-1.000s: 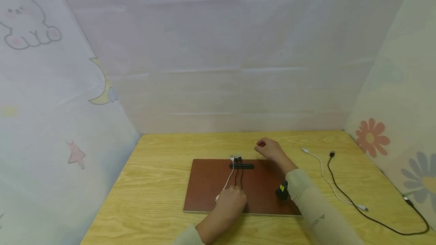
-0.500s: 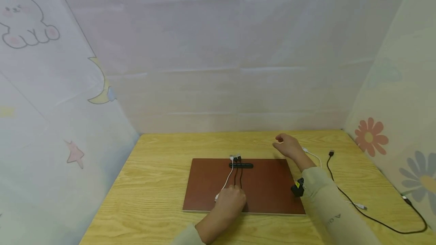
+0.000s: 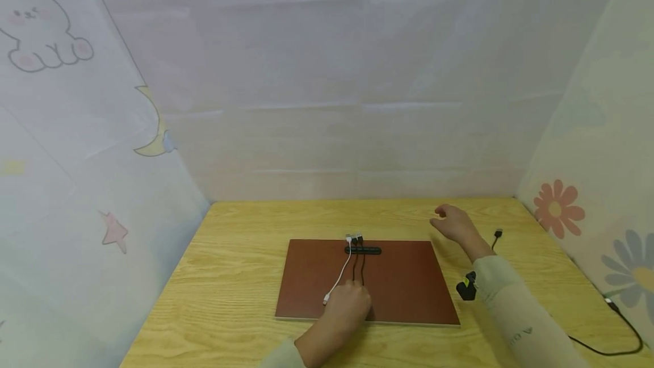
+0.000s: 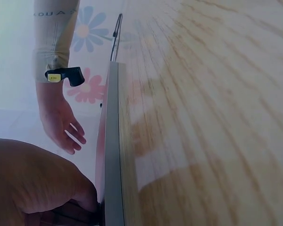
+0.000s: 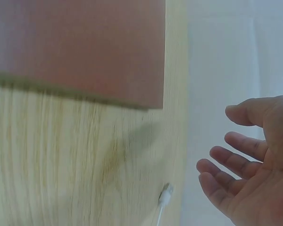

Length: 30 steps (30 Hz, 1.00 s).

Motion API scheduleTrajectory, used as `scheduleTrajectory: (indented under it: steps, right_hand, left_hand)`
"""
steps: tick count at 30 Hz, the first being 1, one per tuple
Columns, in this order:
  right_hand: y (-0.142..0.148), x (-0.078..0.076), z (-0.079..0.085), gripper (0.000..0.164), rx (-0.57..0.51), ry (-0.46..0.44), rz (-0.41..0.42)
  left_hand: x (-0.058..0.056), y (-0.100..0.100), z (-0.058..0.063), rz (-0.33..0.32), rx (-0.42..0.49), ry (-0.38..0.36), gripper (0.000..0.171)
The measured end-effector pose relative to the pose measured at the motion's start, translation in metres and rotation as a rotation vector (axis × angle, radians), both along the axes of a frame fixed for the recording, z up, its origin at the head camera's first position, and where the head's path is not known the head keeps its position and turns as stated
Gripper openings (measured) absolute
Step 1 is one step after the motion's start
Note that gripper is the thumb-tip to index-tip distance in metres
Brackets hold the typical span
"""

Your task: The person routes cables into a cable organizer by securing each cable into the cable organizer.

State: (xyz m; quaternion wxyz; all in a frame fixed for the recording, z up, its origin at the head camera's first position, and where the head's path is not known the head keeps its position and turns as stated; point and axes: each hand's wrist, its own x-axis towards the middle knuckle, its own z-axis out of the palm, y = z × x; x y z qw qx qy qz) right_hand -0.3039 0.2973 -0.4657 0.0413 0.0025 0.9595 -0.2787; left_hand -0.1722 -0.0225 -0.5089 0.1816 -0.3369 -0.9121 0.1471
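Note:
A brown board (image 3: 409, 283) lies on the wooden table, with a black cable holder strip (image 3: 373, 251) near its far edge. One white USB cable (image 3: 341, 274) and two black USB cables (image 3: 363, 268) cross the strip, plugs pointing away. My left hand (image 3: 347, 304) rests on the board's near part, fingers curled round the lower stretch of the black cables; their ends are hidden under it. My right hand (image 3: 456, 225) hovers beyond the board's far right corner, fingers spread and holding nothing. In the right wrist view, a white cable's plug (image 5: 166, 194) lies near it.
At the right of the table (image 3: 225, 266), a black cable's plug (image 3: 498, 233) and its far end (image 3: 625, 322) show; the right sleeve (image 3: 516, 305) hides the stretch between. A black wrist camera (image 3: 467, 287) sits at the right cuff. Printed curtains stand behind and at both sides.
My right hand has moved right, from above the board's far edge to past its right corner, now covering the loose white cable. The left hand and the cables on the board stay in place.

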Motion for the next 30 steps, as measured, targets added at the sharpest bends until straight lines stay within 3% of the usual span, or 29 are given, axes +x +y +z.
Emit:
scheduleTrajectory:
  steps: [30]
  right_hand:
    - [0.044, 0.011, -0.012, 0.065, 0.093, -0.069, -0.034]
  left_hand:
    - [0.001, 0.001, -0.003, -0.007, -0.018, 0.092, 0.020]
